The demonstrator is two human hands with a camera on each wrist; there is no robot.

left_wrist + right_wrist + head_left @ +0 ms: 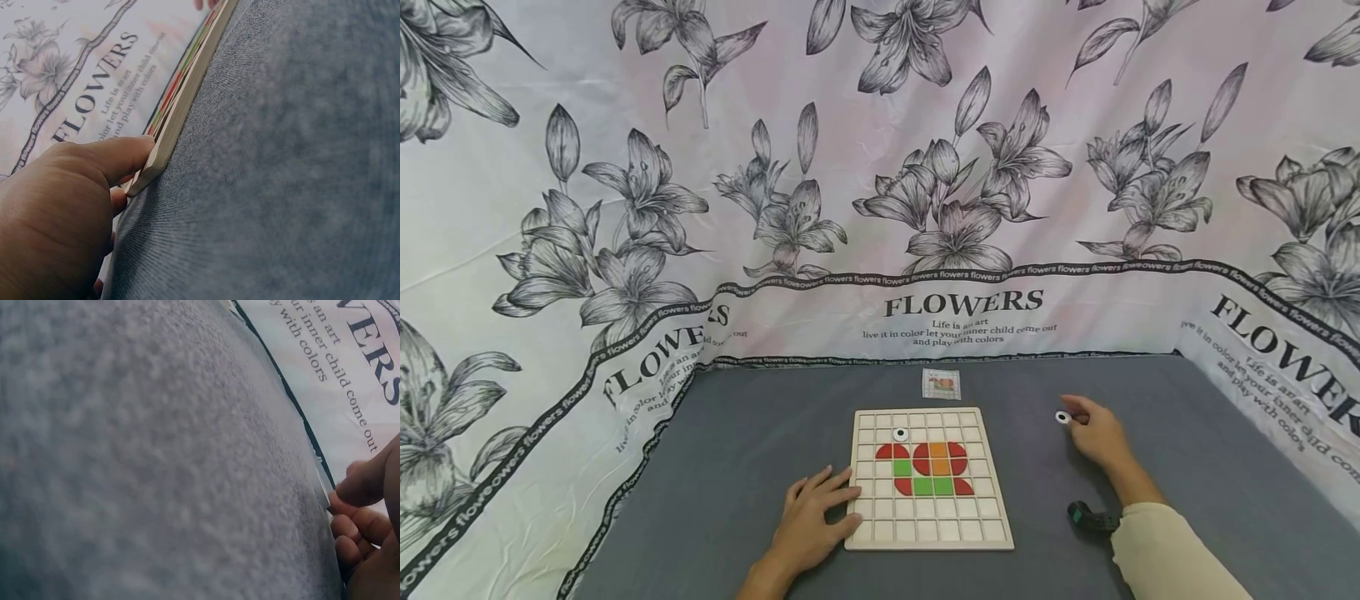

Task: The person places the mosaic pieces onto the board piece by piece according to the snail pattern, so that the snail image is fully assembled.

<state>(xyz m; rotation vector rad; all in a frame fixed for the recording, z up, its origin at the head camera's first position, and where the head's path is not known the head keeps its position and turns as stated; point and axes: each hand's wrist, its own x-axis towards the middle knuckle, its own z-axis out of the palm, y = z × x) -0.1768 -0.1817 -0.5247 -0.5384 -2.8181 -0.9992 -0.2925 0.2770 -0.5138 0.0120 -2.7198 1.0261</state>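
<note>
A square wooden grid board [928,547] lies on the grey cloth, bearing red, green and orange tiles in a bird-like picture. One white tile with a black ring [900,434] sits in its upper left part. My left hand [801,525] rests at the board's left edge with fingers spread; in the left wrist view the thumb [128,156] touches the rim near a corner. Off to the board's right, my right hand [1099,435] pinches a second white round piece with a black ring [1062,417] between thumb and fingers. The right wrist view shows only its thin edge.
Behind the board lies a small picture card [942,384] with a similar coloured design. Grey cloth [737,433] covers the table. A white flower-printed curtain [790,321] encloses the back and sides. A black device [1092,518] is near the right sleeve.
</note>
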